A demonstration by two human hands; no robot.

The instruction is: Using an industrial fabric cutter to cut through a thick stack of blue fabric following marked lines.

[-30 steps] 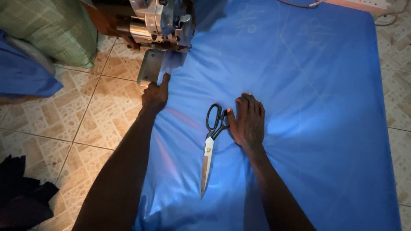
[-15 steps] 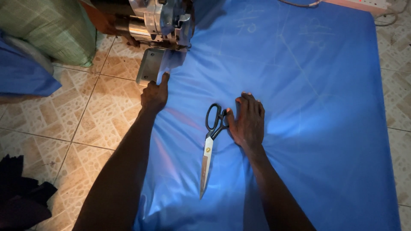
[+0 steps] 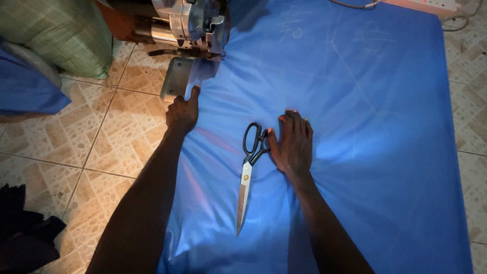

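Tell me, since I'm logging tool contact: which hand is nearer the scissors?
Right. The right hand lies flat beside the scissors, thumb against the handles; the left hand is apart, at the fabric edge.

head cam | looks steeply down from above | close, arm's length | covers blue fabric [image 3: 355, 127] and tiled floor [image 3: 76, 147] | single view

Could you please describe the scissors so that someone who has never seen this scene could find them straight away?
Look at the blue fabric spread across the tiled floor. Near its middle, just left of the flat right hand, lie the scissors. They alone have black loop handles and a long pale blade pointing toward the camera wearer.
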